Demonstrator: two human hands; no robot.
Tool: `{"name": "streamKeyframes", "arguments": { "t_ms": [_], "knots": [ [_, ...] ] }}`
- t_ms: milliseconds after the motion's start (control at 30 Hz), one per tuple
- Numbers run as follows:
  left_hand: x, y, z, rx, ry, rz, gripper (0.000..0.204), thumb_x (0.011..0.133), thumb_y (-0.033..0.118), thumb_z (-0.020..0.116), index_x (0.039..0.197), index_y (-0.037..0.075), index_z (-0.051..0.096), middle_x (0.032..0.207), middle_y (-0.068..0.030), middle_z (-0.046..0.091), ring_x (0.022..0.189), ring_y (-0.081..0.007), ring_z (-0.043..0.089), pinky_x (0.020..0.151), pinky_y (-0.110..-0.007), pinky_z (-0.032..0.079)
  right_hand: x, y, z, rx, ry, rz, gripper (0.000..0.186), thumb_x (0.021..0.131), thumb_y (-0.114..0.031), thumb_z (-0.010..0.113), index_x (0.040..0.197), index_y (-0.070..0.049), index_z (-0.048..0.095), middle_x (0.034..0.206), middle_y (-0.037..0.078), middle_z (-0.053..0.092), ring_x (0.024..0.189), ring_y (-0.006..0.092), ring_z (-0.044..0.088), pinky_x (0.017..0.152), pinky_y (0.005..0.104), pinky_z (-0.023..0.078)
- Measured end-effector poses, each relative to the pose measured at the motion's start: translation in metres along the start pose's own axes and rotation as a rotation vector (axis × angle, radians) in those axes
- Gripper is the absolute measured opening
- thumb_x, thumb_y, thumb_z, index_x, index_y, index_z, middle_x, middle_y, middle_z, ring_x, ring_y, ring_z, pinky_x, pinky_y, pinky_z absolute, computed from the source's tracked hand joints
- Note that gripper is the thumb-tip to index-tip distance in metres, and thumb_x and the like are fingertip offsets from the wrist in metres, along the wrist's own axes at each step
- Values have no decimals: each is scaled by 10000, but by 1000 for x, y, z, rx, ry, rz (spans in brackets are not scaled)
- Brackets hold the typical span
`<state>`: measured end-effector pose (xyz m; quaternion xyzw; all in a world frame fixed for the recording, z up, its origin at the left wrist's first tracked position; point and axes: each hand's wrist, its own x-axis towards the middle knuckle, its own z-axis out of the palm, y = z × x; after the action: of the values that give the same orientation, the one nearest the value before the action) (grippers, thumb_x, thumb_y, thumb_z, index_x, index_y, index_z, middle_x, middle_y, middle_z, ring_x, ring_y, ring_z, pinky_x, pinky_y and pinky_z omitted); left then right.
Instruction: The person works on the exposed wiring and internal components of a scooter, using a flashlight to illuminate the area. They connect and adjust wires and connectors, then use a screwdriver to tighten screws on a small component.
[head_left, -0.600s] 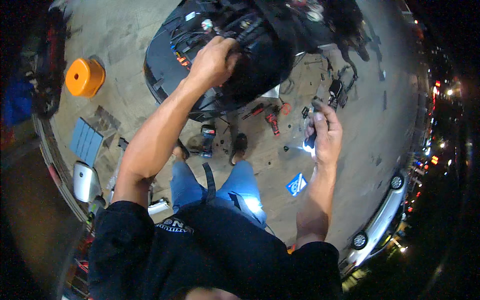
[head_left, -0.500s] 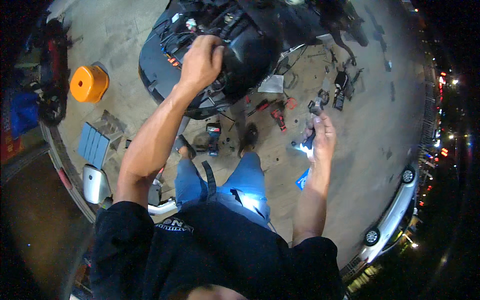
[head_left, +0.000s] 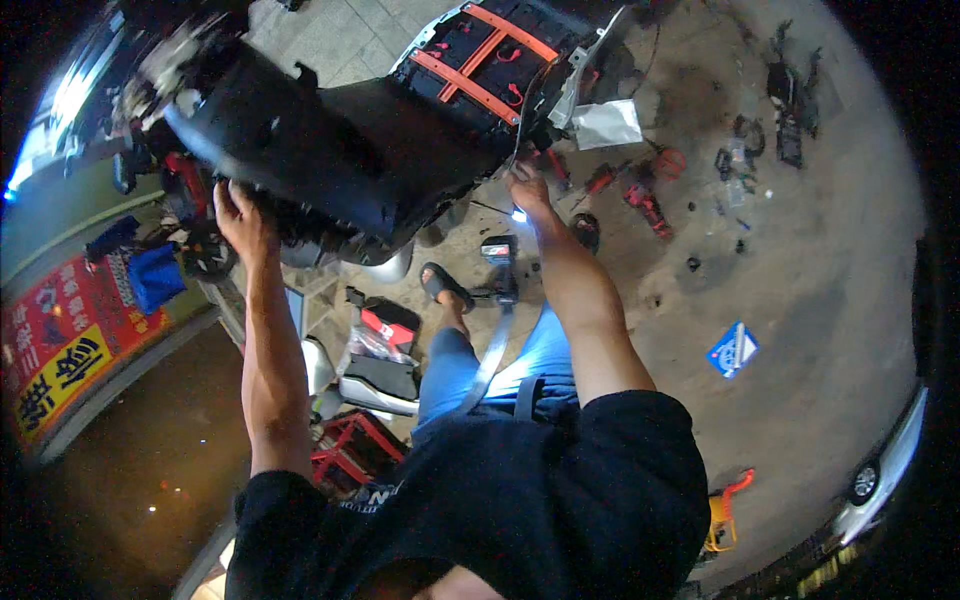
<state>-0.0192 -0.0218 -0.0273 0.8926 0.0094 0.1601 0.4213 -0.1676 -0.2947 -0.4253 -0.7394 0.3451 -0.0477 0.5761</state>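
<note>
Both L hand (head_left: 247,228) & R hand (head_left: 530,192) at dk panel (head_left: 335,145) (fingers (head_left: 228,203): can't tell grip).

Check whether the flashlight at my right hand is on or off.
On: the flashlight glows bright white at your right hand.

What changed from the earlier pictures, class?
The right hand moved left, from over the ground to the edge of the black bodywork, a light still shining beside it. The left hand moved left. The orange stool left view. The red drill stayed on the ground.
</note>
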Motion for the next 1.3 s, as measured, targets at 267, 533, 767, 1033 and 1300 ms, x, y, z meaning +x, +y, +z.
{"name": "streamKeyframes", "arguments": {
  "t_ms": [267, 533, 767, 1033, 1300],
  "knots": [
    [17, -33, -31, 104, -155, 17, 371, 949, 219, 581, 1230, -22, 555, 1178, -102, 642, 1057, -221, 603, 913, -366, 474, 26, 21, 38, -142, 28, 354, 334, 846, -314, 620, 1007, -23, 653, 981, 221, 679, 942, 404, 640, 839, 447, 501],
    [29, -41, -66, 1382, -192, 856, 640, 750, 396, 742, 1294, 103, 576, 1223, -92, 653, 1149, -313, 583, 949, -452, 461, 27, 53, 45, -111, -58, 105, 342, 865, -301, 623, 980, 21, 632, 926, 227, 683, 826, 375, 671, 745, 455, 525],
    [29, -38, -72, 1249, -186, 410, 665, 805, 486, 675, 1342, 118, 539, 1310, -131, 589, 1173, -347, 561, 935, -462, 472, 26, 49, 34, 429, -307, 300, 300, 933, -315, 610, 966, -17, 611, 809, 66, 658, 654, 128, 615, 553, 309, 489],
    [41, -40, -70, 943, -75, 350, 654, 803, 459, 686, 1333, 105, 544, 1302, -133, 595, 1156, -340, 572, 935, -455, 479, 2, 44, 37, 647, -334, 270, 390, 911, -409, 637, 1098, -67, 617, 791, -12, 585, 655, 80, 537, 550, 251, 439],
    [44, -39, -70, 876, -14, 395, 642, 801, 432, 697, 1325, 92, 549, 1294, -135, 600, 1138, -334, 583, 936, -449, 486, 10, 40, 27, 731, -552, 229, 319, 921, -267, 627, 1179, -81, 610, 766, -45, 534, 627, 57, 486, 578, 215, 419]
  ]
}}
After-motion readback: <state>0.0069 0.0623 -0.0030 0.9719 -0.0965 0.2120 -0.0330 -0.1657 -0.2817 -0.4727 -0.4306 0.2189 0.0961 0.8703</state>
